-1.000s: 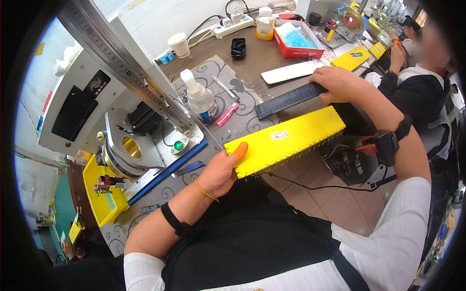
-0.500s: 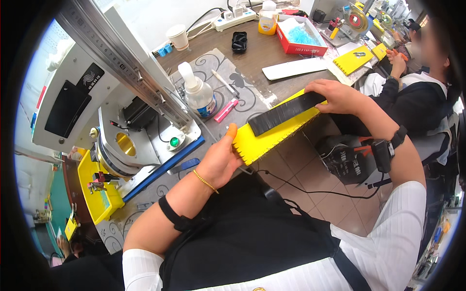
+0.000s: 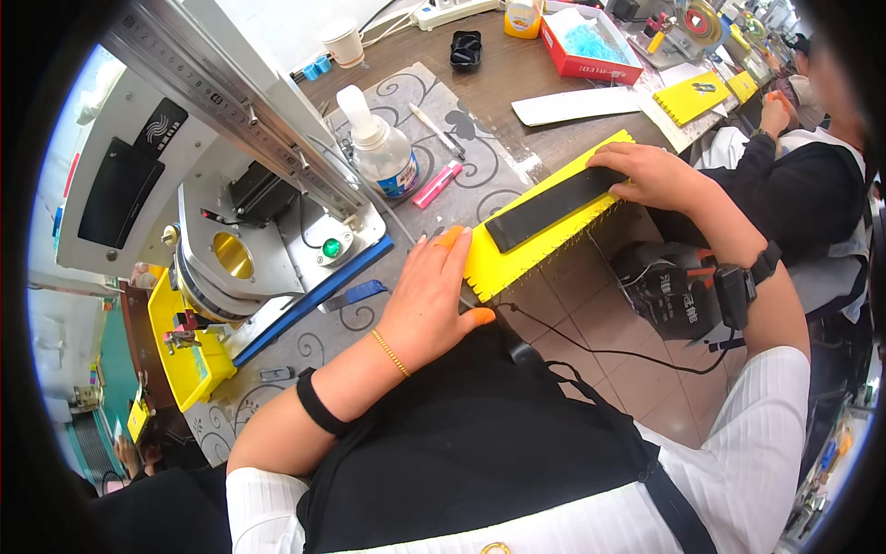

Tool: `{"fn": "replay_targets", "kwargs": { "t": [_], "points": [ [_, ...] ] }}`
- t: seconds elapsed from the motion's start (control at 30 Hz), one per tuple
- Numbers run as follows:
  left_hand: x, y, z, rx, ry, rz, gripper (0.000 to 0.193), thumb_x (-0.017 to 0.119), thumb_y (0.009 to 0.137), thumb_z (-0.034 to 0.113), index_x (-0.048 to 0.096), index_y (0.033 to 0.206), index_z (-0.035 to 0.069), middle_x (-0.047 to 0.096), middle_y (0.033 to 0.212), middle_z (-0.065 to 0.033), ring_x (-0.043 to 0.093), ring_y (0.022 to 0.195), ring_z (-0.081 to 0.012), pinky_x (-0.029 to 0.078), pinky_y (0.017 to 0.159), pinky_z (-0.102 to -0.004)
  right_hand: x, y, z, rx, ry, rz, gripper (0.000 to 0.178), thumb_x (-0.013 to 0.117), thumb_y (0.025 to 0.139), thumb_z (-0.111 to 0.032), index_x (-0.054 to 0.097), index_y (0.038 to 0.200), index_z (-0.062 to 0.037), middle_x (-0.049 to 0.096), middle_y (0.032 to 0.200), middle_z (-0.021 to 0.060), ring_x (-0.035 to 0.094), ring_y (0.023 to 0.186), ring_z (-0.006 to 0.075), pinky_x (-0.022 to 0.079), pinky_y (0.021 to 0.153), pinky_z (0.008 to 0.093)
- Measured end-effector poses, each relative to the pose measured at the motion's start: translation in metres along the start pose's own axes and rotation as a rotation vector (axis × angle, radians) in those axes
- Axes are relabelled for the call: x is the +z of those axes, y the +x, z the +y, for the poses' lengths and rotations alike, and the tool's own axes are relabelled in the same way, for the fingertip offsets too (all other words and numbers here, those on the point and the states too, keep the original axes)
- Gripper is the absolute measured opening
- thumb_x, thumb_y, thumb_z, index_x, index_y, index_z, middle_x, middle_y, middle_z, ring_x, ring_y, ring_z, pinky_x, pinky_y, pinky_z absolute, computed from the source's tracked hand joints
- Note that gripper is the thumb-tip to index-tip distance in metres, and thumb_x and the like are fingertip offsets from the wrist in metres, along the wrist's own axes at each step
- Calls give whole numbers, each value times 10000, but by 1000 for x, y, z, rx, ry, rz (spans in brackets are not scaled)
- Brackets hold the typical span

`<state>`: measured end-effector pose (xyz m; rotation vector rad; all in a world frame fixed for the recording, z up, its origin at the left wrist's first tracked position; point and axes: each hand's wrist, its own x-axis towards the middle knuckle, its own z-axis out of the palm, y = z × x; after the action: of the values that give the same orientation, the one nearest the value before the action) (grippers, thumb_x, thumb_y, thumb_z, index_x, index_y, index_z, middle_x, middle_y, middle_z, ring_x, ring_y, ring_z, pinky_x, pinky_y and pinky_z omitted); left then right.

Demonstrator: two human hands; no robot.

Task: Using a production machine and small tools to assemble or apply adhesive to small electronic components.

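Note:
A long yellow plastic bar point(image 3: 517, 258) with a row of small teeth along its lower edge lies across the table's front edge. A flat black strip point(image 3: 554, 205) rests on top of it. My left hand point(image 3: 432, 300) grips the bar's near end, with orange covers on the thumb and a fingertip. My right hand point(image 3: 651, 174) presses on the far end, over both the bar and the black strip.
A white machine point(image 3: 221, 175) with a round brass opening stands at left, a yellow bin point(image 3: 189, 365) below it. A white pump bottle point(image 3: 380, 148), pink marker point(image 3: 436, 185), red tray point(image 3: 581, 42) and yellow sheets point(image 3: 692, 97) lie on the patterned mat and table. Another person point(image 3: 794, 175) sits at right.
The yellow bar has been turned from on edge to lying flat at the table edge, and the black strip that my right hand held now rests on top of it.

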<state>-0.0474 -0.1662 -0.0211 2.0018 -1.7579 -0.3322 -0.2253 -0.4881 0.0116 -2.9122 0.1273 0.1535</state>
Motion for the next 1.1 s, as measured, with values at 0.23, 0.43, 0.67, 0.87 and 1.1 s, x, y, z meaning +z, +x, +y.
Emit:
{"fn": "replay_targets", "kwargs": {
  "t": [0.23,0.43,0.67,0.87,1.1],
  "points": [
    [13,15,-7,8,4,43,914,826,677,261,350,1405,-19,484,1315,-204,446,1247,-347,234,1137,-516,-2,1,6,-12,-93,24,414,650,789,-106,553,1189,-58,601,1145,111,569,1088,327,476,919,408],
    [15,25,-8,-10,-34,28,905,826,671,236,357,1405,-8,507,1256,-186,474,1194,-337,223,1136,-523,-1,-3,9,59,-46,15,379,623,851,-105,559,1220,-44,586,1256,109,558,1151,284,454,966,358],
    [11,28,-2,-18,-34,24,859,821,669,230,385,1373,1,484,1291,-164,432,1218,-339,238,1111,-501,52,-61,78,621,322,547,293,519,951,-187,621,1174,-26,650,1111,173,603,1079,294,461,914,350],
    [2,24,-7,-22,-44,24,852,826,646,199,409,1364,5,483,1294,-163,447,1181,-334,298,1046,-449,65,-58,58,743,438,603,293,489,970,-213,656,1108,-15,654,1075,158,610,1041,271,447,916,336],
    [-3,17,-13,-52,-29,-54,954,847,638,241,350,1418,8,460,1333,-181,426,1223,-346,276,1083,-451,73,-69,33,869,491,708,296,600,926,-258,661,1076,-11,676,879,82,631,836,144,484,781,274]
  ]
}}
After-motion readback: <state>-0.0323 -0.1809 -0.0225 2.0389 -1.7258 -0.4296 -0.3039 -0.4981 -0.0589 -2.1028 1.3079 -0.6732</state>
